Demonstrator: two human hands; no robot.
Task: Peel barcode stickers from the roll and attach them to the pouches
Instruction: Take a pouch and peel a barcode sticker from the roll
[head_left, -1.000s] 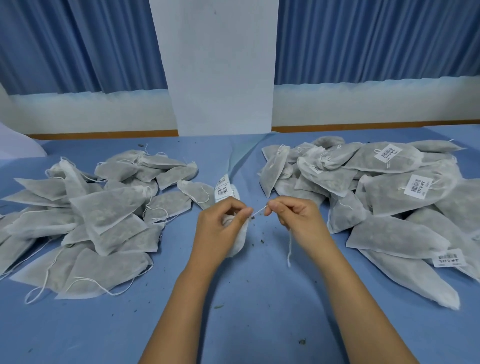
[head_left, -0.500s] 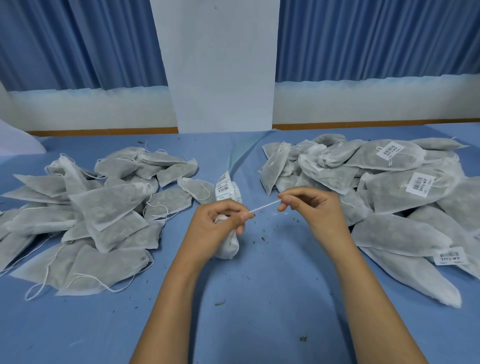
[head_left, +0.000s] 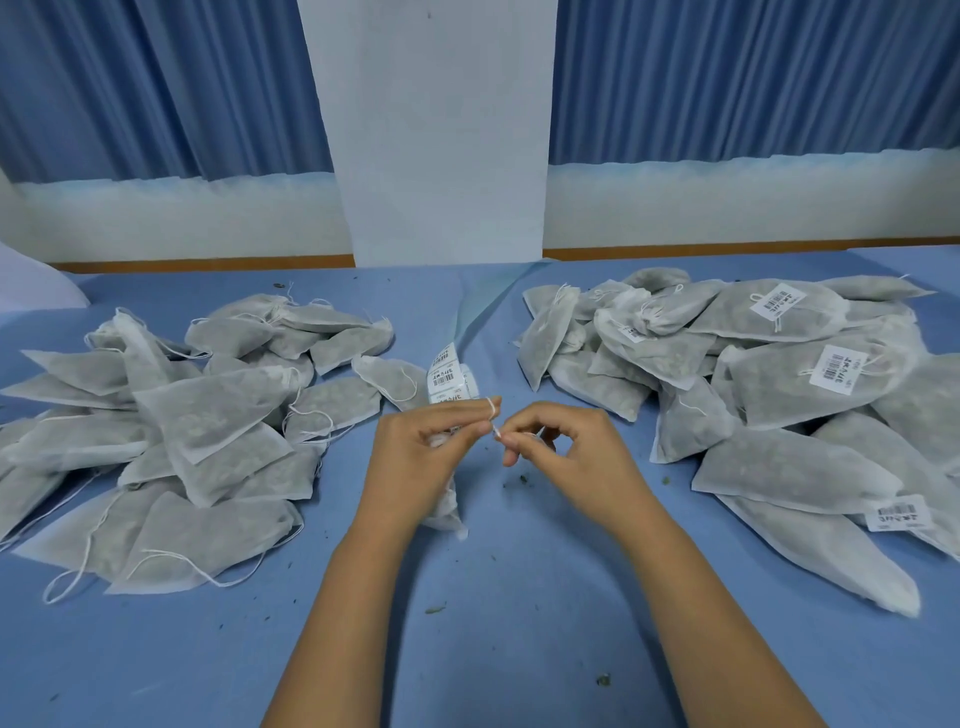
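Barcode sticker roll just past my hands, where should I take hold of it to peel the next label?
Probably pinch the loose strip end standing up off the sticker roll, coming from above on its left. That tail is free and lifted off the table; the roll body lies low behind your left hand, which holds a pouch.

Item: our left hand (head_left: 422, 461) and right hand (head_left: 571, 457), both bare; behind the grip, two bare forearms reaching the lower edge.

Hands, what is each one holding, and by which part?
The left hand grips a pouch by its upper end; the right hand pinches its drawstring end.
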